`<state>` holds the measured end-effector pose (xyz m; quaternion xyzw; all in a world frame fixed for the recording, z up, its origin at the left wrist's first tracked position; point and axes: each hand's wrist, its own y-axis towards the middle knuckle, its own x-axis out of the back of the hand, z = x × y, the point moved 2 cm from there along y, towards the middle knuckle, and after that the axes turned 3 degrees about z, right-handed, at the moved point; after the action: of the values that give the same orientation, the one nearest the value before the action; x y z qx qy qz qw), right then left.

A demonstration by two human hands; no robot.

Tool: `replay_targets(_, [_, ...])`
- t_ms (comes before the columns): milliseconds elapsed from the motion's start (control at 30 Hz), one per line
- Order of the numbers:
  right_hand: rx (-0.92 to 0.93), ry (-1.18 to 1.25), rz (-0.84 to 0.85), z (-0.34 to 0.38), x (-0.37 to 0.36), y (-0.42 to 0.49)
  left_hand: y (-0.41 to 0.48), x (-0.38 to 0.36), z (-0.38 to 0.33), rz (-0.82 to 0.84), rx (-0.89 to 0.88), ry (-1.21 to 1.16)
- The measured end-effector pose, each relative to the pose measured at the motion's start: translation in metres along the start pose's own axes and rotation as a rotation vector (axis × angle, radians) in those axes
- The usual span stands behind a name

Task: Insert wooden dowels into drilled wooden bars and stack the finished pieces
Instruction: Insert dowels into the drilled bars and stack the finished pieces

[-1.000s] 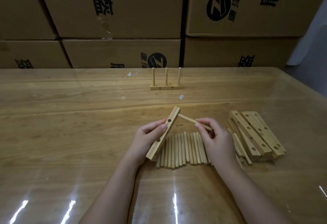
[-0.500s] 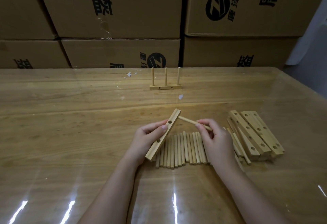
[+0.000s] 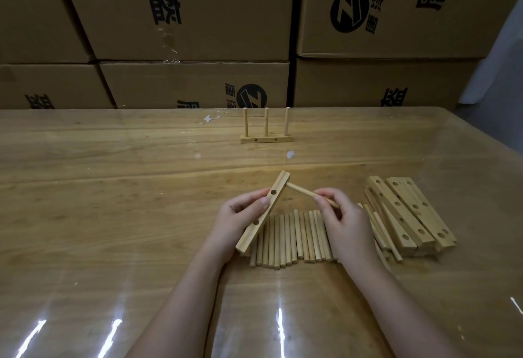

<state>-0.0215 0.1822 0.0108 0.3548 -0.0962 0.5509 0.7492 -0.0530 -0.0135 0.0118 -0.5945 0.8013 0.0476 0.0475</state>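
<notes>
1. The left grip (image 3: 239, 222) is holding a drilled wooden bar (image 3: 252, 234) above the bench (image 3: 113, 188), with the thumb pressing on the near face and the fingers curling round behind.
2. The bar is tilting, its upper end leaning away to the right and its lower end hanging over the row of dowels (image 3: 291, 239). Two holes are showing on the face towards the camera.
3. The right grip (image 3: 348, 224) is pinching a single dowel (image 3: 301, 190) between the thumb and fingertips, close to the dowel's near end.
4. The dowel's far end is meeting the right side of the bar near its upper end. Whether it is sitting inside a hole cannot be told, as that side is facing away.
5. The row of dowels is lying flat on the bench side by side, just below both hands and partly under them.
6. A pile of drilled bars (image 3: 407, 213) is lying to the right of the right grip, with a few loose dowels (image 3: 382, 233) leaning against its left side.
7. One finished piece (image 3: 266, 139) is standing further back at the middle of the bench, well apart from the hands, with three dowels rising upright from its base bar.
8. Printed cardboard boxes (image 3: 198, 18) are standing stacked behind the bench.
</notes>
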Motion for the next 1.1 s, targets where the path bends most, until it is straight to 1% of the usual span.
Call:
replay_targets(100, [0.053,-0.089,0.037,0.002,0.000,0.001,0.001,0.001,-0.001,-0.016,-0.012,-0.019])
replay_targets(233, [0.027,-0.104,0.029,-0.002,0.001,0.002,0.001,0.001,0.000,-0.003,-0.021,0.000])
replay_targets(400, [0.049,-0.180,0.059,0.001,0.001,0.002,0.001,-0.001,0.001,0.007,-0.024,0.032])
replay_targets(567, [0.077,-0.238,0.041,0.003,0.004,0.003,0.000,-0.002,0.004,0.078,0.007,-0.003])
replay_targets(700, [0.160,-0.278,-0.003,0.011,0.005,0.000,0.001,-0.002,0.005,0.125,0.010,0.002])
replay_targets(800, [0.191,-0.280,-0.016,0.015,0.004,-0.001,0.001,-0.002,0.006,0.119,-0.001,0.050])
replay_targets(1000, [0.182,-0.244,-0.023,0.014,0.002,-0.003,0.001,0.000,0.004,0.125,-0.003,-0.016])
replay_targets(1100, [0.186,-0.266,-0.029,0.015,0.003,-0.003,0.002,-0.001,0.005,0.129,-0.003,-0.015])
